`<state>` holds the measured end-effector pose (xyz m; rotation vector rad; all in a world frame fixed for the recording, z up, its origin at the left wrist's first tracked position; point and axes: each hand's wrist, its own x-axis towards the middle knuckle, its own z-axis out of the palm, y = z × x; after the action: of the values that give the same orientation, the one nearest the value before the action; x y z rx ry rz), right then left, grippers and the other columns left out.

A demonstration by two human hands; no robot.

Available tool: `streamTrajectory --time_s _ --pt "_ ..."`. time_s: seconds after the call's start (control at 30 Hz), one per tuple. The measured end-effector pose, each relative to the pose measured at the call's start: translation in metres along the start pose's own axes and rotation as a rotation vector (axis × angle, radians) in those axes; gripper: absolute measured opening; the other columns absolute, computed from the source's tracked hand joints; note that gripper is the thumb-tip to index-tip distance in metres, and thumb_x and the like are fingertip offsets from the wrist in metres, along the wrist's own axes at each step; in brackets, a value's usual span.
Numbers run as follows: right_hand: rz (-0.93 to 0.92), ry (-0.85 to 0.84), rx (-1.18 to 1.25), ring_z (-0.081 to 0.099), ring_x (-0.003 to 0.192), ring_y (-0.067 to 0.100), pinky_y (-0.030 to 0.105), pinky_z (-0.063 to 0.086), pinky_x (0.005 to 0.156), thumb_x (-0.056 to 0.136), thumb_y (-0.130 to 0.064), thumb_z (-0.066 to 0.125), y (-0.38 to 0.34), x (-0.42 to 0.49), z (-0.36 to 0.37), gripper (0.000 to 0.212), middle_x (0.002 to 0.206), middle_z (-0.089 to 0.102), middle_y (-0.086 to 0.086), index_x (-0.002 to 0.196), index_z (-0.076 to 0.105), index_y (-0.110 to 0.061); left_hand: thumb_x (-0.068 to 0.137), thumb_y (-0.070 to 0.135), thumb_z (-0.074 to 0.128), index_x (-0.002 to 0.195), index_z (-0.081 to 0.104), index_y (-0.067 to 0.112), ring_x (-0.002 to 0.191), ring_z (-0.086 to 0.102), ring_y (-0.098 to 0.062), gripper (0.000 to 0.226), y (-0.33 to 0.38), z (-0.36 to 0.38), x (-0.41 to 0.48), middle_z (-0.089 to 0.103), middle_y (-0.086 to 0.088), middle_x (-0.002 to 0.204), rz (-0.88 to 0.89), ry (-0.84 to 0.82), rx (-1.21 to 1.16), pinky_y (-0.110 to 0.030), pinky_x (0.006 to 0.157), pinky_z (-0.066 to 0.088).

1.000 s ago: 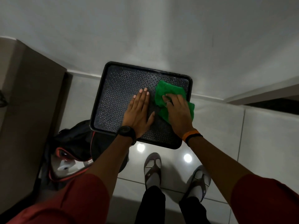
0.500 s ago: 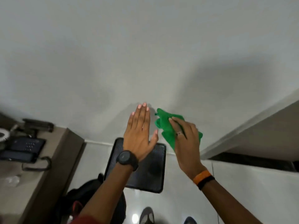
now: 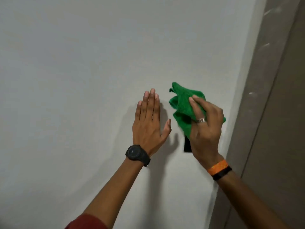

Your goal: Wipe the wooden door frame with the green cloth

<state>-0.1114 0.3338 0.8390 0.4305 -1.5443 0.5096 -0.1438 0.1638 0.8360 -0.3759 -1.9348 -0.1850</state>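
Against the pale grey painted wall (image 3: 82,63), close to its right-hand corner edge, I have the bunched green terry cloth (image 3: 181,106) clamped in my right hand (image 3: 206,129), fingers curled round its lower folds and the loose upper folds sticking out past my knuckles. My left hand (image 3: 148,123) is spread flat and empty, fingers straight, beside the cloth but apart from it; I cannot tell whether its palm actually presses the wall. By my reckoning I am in the approach step: the cloth is over plaster, not timber. The tall grey-brown wooden door frame (image 3: 264,96) runs along the right edge of the wall, near the cloth yet untouched by it. Next I would need to carry the cloth rightward round the corner, flatten it onto the frame and draw it along the grain. A small black object (image 3: 187,146) shows below the cloth, mostly hidden behind my right hand, and I cannot identify it. Pale streaks mark the frame higher up; its top and foot are cut off.
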Motion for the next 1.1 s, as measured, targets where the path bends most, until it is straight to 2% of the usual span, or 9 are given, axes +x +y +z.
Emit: streamTrajectory --time_s 0.23,0.53,0.6,0.67,0.73,0.8,0.87,1.0,1.1 --pt "-0.112 0.225 -0.123 0.057 0.118 0.035 0.046 0.049 0.101 0.115 -0.014 0.031 0.053 0.134 -0.026 0.044 0.130 0.068 0.023 0.133 0.064 0.007 0.104 0.045 0.034 0.160 0.019 -0.002 0.159 0.011 -0.030 0.075 0.057 -0.011 0.145 0.016 -0.018 0.170 0.119 0.125 0.012 -0.044 0.130 0.013" --pt "-0.242 0.513 -0.274 0.055 0.126 0.029 0.051 0.054 0.101 0.116 -0.021 0.034 0.120 0.248 -0.059 0.044 0.132 0.069 0.020 0.133 0.066 0.005 0.104 0.042 0.035 0.160 0.018 -0.002 0.159 0.011 -0.032 0.073 0.131 0.008 0.232 0.015 -0.019 0.169 0.201 0.189 -0.020 -0.044 0.131 0.011" --pt "-0.227 0.391 -0.371 0.051 0.141 0.035 0.059 0.043 0.116 0.118 -0.026 0.026 0.134 0.268 -0.066 0.050 0.147 0.059 0.021 0.144 0.055 0.005 0.104 0.042 0.034 0.160 0.018 -0.002 0.158 0.012 -0.032 0.073 0.139 0.014 0.243 0.015 -0.020 0.169 0.205 0.207 -0.008 -0.044 0.131 0.011" --pt "-0.158 -0.046 -0.545 0.021 0.159 0.035 0.057 0.013 0.130 0.116 -0.033 0.029 0.155 0.276 -0.073 0.056 0.170 0.024 0.021 0.161 0.025 0.000 0.103 0.042 0.034 0.160 0.018 -0.002 0.158 0.012 -0.032 0.074 0.145 0.019 0.249 0.015 -0.020 0.169 0.203 0.230 -0.002 -0.044 0.131 0.011" --pt "-0.043 -0.391 -0.474 -0.005 0.163 0.028 0.049 -0.005 0.132 0.111 -0.048 0.038 0.171 0.276 -0.082 0.074 0.174 -0.005 0.016 0.166 0.007 -0.008 0.103 0.043 0.033 0.160 0.017 -0.001 0.158 0.012 -0.032 0.074 0.147 0.025 0.254 0.015 -0.020 0.169 0.199 0.243 -0.009 -0.046 0.130 0.012" --pt "0.027 -0.403 -0.263 -0.004 0.163 0.023 0.043 -0.006 0.133 0.106 -0.062 0.035 0.174 0.280 -0.085 0.080 0.175 -0.001 0.014 0.165 0.020 -0.009 0.104 0.046 0.029 0.161 0.015 0.000 0.159 0.010 -0.032 0.074 0.145 0.031 0.256 0.013 -0.019 0.170 0.198 0.236 0.006 -0.046 0.130 0.011" --pt "0.031 -0.318 -0.196 0.002 0.163 0.022 0.039 -0.005 0.132 0.106 -0.064 0.035 0.168 0.285 -0.081 0.078 0.175 0.007 0.014 0.160 0.032 -0.009 0.104 0.047 0.027 0.161 0.014 0.001 0.159 0.009 -0.032 0.074 0.142 0.038 0.258 0.012 -0.018 0.170 0.198 0.215 0.037 -0.047 0.130 0.010" --pt "-0.028 -0.222 -0.336 0.000 0.163 0.026 0.040 0.000 0.134 0.113 -0.047 0.036 0.166 0.287 -0.062 0.071 0.175 0.003 0.014 0.165 0.012 -0.006 0.105 0.046 0.026 0.162 0.009 0.001 0.159 0.004 -0.031 0.075 0.138 0.052 0.256 0.007 -0.018 0.171 0.182 0.178 0.145 -0.050 0.130 0.010" --pt "-0.065 -0.121 -0.407 0.007 0.163 0.029 0.041 0.006 0.134 0.113 -0.041 0.036 0.173 0.284 -0.048 0.066 0.174 0.010 0.016 0.164 0.016 -0.004 0.105 0.045 0.029 0.162 0.011 0.001 0.159 0.006 -0.031 0.074 0.136 0.058 0.258 0.009 -0.017 0.171 0.180 0.220 0.149 -0.050 0.130 0.011"
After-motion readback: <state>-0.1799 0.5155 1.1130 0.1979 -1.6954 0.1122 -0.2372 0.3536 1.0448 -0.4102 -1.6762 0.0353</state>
